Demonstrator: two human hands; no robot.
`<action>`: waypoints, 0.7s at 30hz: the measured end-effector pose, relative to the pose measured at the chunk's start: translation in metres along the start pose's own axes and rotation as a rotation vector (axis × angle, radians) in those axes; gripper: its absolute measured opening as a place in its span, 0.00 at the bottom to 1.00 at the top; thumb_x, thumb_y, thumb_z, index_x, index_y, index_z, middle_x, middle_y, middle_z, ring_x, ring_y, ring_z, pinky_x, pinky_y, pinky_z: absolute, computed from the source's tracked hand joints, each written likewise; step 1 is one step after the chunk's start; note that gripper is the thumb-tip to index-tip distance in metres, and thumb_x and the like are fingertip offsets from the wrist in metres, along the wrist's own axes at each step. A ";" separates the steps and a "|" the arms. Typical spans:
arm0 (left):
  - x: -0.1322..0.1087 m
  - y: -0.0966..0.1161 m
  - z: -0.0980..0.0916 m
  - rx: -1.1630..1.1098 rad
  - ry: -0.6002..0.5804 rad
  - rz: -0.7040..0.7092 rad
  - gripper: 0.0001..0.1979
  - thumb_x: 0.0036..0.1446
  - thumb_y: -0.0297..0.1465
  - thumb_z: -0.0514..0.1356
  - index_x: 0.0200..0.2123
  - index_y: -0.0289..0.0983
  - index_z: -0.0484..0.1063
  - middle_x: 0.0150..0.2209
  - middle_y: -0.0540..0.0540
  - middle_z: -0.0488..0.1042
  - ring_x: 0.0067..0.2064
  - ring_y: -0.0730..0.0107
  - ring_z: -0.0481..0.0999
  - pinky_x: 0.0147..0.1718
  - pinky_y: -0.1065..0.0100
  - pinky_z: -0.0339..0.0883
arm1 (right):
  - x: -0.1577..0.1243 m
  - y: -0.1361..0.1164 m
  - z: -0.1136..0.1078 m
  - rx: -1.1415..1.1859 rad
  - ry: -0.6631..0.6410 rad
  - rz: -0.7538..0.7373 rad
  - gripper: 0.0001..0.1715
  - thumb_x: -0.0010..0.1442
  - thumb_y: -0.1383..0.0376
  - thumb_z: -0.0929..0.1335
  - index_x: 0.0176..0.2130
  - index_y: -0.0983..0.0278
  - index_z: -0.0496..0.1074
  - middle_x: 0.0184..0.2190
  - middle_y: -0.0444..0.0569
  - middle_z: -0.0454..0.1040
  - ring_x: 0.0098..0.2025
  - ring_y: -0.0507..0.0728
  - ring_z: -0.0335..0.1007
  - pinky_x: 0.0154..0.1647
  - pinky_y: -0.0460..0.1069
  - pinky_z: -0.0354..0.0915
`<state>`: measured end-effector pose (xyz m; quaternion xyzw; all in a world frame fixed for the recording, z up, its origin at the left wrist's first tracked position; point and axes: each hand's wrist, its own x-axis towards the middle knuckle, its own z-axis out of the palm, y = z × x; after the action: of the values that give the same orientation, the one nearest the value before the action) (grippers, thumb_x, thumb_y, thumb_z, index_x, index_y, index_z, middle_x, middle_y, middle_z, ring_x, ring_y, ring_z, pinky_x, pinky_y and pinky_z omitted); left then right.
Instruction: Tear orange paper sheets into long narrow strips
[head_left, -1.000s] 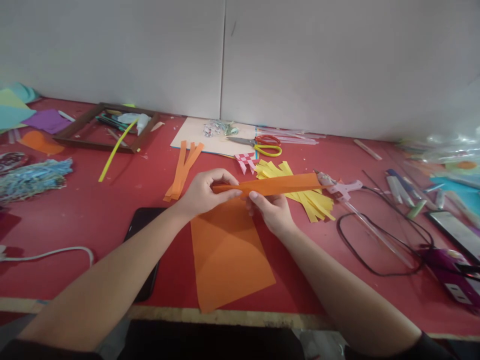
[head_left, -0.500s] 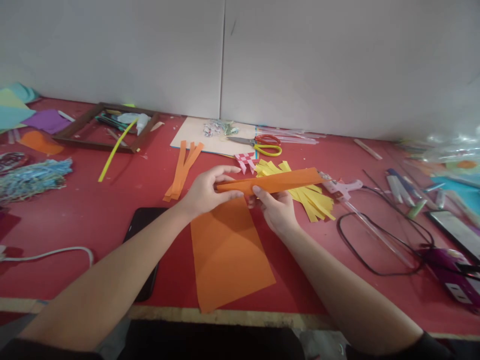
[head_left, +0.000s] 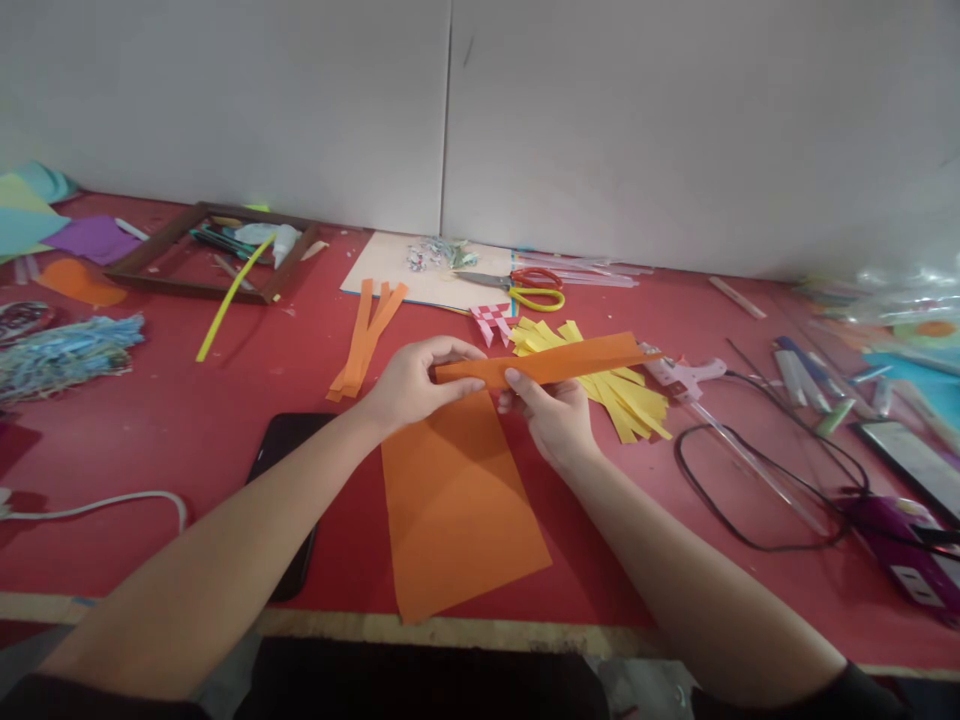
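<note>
- Far left of the red table (head_left: 187,420): one heap of blue shredded paper (head_left: 64,352) and one brown wooden frame (head_left: 202,262) are seen, well apart from the hands.
- One black phone (head_left: 289,500) is lying flat under the left forearm.
- A small fan of orange paper strips (head_left: 367,335), roughly four, is laid just beside the left hand (head_left: 409,385).
- The long folded orange paper strip (head_left: 547,362) is pinched at its left end by the left hand, fingers curled shut on it; it's gripped further along by the right hand (head_left: 551,420), thumb on top, and held above the table.
- One big orange paper sheet (head_left: 457,510) is lying under the wrists.
- Risk, probably: the fold could get creased crooked or torn if the two pinches are pulled unevenly.
- A pile of yellow paper strips (head_left: 622,395), too many to count, and one pair of red-and-yellow scissors (head_left: 525,288) are further back.
- One pink glue gun (head_left: 686,375) with a black cable (head_left: 750,490) is on the right; the dangling strip tip could be snagged on it.
</note>
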<state>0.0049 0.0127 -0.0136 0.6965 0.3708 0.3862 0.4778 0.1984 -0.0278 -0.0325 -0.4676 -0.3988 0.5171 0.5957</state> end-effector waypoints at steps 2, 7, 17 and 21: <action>0.000 0.000 0.000 0.023 0.007 0.000 0.17 0.53 0.38 0.69 0.44 0.37 0.76 0.42 0.42 0.81 0.41 0.63 0.81 0.39 0.64 0.75 | 0.000 0.000 0.000 -0.008 0.006 -0.001 0.15 0.49 0.55 0.78 0.28 0.64 0.77 0.20 0.44 0.76 0.21 0.52 0.71 0.26 0.50 0.73; 0.000 0.000 0.000 0.070 0.028 0.002 0.17 0.52 0.39 0.69 0.43 0.37 0.77 0.41 0.42 0.81 0.42 0.62 0.80 0.40 0.63 0.74 | 0.000 -0.001 0.002 0.009 0.028 0.018 0.16 0.47 0.56 0.79 0.28 0.64 0.77 0.20 0.44 0.76 0.20 0.52 0.71 0.25 0.49 0.73; 0.001 0.002 0.001 0.053 0.026 0.000 0.16 0.52 0.39 0.69 0.41 0.37 0.76 0.41 0.42 0.81 0.41 0.62 0.80 0.35 0.66 0.74 | 0.000 -0.002 0.003 0.010 0.031 0.021 0.17 0.47 0.56 0.79 0.27 0.64 0.76 0.19 0.44 0.75 0.20 0.52 0.70 0.24 0.50 0.72; 0.000 0.003 0.000 0.039 0.009 -0.040 0.16 0.52 0.39 0.69 0.42 0.37 0.75 0.38 0.44 0.80 0.36 0.65 0.80 0.30 0.68 0.72 | 0.000 0.000 0.001 -0.003 0.030 0.020 0.16 0.48 0.56 0.79 0.28 0.64 0.77 0.20 0.44 0.76 0.20 0.52 0.70 0.25 0.50 0.72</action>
<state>0.0057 0.0115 -0.0106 0.6964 0.3944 0.3721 0.4700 0.1976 -0.0273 -0.0326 -0.4801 -0.3859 0.5155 0.5958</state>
